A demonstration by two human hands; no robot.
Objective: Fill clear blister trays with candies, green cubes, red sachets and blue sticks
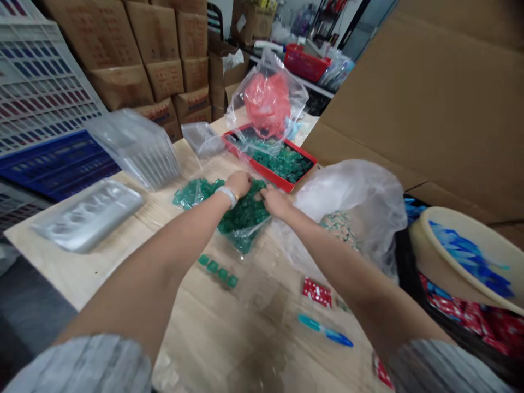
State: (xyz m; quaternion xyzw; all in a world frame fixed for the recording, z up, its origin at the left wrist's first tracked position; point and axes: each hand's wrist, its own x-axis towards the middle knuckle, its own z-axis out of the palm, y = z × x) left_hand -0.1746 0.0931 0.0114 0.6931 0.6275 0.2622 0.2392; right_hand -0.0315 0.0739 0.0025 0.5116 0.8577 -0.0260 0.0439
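A clear plastic bag full of small translucent green pieces lies on the wooden table in front of me. My left hand, with a pale band at its wrist, is over the bag, its fingers curled closed. From the right, my right hand reaches the bag's edge, fingertips pinched together near the left hand. What either hand grips is too small or hidden to make out. Closer to me lies a short row of green squares on the table.
Beyond the bag stands a red tray of green pieces. Clear plastic trays lie left. On the right are a white plastic bag, a blue pen, a red dotted packet and a cream tub. Cardboard rises behind.
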